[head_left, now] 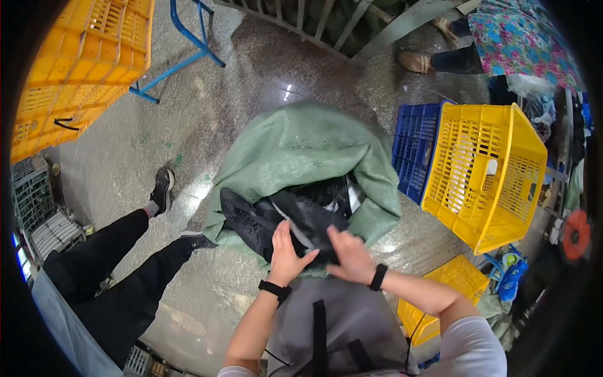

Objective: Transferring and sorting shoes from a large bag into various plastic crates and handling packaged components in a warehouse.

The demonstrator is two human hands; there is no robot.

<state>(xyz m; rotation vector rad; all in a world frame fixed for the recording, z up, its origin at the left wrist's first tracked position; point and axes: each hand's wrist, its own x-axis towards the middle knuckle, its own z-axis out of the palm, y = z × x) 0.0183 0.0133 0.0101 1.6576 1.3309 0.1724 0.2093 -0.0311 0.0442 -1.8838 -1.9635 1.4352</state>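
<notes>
Grip spread at left hand (287,259) on black shoe (308,212), too blurred to tell at right hand (353,256); slip possible through loose contact.

black shoes (244,220), one with a grey strip, lie slanted in an open green sack (295,151).

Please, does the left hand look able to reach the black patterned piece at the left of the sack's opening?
Probably yes: the black patterned piece lies largely uncovered at the mouth of the green sack, close to the left hand, and nothing visible blocks the way.
</notes>
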